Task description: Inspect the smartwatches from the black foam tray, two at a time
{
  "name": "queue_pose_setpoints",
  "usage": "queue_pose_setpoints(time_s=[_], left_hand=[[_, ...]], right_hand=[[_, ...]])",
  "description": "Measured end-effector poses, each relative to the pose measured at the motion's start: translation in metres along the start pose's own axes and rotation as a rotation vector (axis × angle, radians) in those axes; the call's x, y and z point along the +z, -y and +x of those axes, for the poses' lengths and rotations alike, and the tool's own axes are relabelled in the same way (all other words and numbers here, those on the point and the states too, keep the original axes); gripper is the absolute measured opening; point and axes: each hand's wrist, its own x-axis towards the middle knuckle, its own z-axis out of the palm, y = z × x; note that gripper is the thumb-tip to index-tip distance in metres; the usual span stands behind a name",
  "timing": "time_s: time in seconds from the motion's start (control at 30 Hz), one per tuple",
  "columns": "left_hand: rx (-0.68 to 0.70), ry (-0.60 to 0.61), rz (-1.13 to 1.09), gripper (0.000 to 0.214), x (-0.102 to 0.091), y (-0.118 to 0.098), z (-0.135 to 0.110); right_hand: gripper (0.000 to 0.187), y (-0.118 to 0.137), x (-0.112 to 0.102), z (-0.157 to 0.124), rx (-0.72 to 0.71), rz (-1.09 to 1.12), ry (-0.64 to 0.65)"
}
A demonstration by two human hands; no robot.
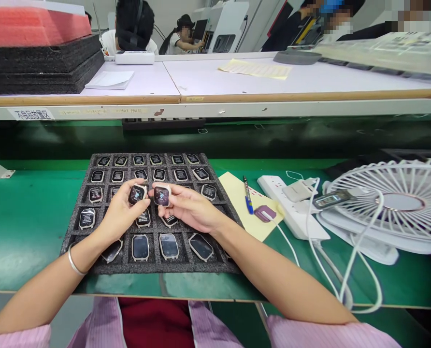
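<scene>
At the far left, a stack of dark foam sheets [37,63] sits on the upper shelf; below it, the green worktop [27,222] carries a black foam tray [153,268] with rows of watch cases in its pockets; those in the nearest row lie with blank glass up, while the rows farther back show printed backs. Your left hand [119,212], with a silver bangle [74,263] on its wrist, hovers over the middle of the tray; its grip is clamped on the left watch case [136,194], thumb and fingertips around the edges, dark face towards you. Just beside it, nearly touching, the right watch case [161,195] is pinched in the closed grip of your right hand [190,208], also above the tray. Right of the tray lies a yellow sheet [237,193] with a blue pen [248,195] on it and a purple plug [265,212] at its edge; then a white power strip [291,217] with cables; at the far right, a white fan [393,203] lies tilted on the worktop.
</scene>
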Motion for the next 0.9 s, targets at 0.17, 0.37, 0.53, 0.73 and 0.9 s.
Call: queue_pose_setpoints(time_s=[0.17,0.37,0.53,0.73,0.9], left_hand=[[-0.175,-0.003,-0.276,0.063,0.0001,-0.0032,0.0014],[-0.206,0.022,-0.358,0.054,-0.0035,-0.0040,0.0020],[-0.211,0.051,-0.365,0.043,-0.0017,-0.0065,0.0005],[-0.205,0.091,-0.326,0.039,-0.0006,-0.0088,-0.0005],[-0.209,0.095,-0.324,0.039,-0.0007,-0.0093,0.0001]], right_hand=[[0.041,0.0027,-0.0011,0.0036,0.007,0.069,-0.110],[0.045,-0.0004,-0.0011,0.0020,-0.060,-0.045,-0.157],[0.038,-0.0042,-0.0015,0.0014,-0.092,-0.120,-0.146],[0.036,-0.0055,-0.0015,0.0015,-0.121,-0.161,-0.145],[0.036,-0.0062,-0.0014,0.0019,-0.127,-0.166,-0.143]])
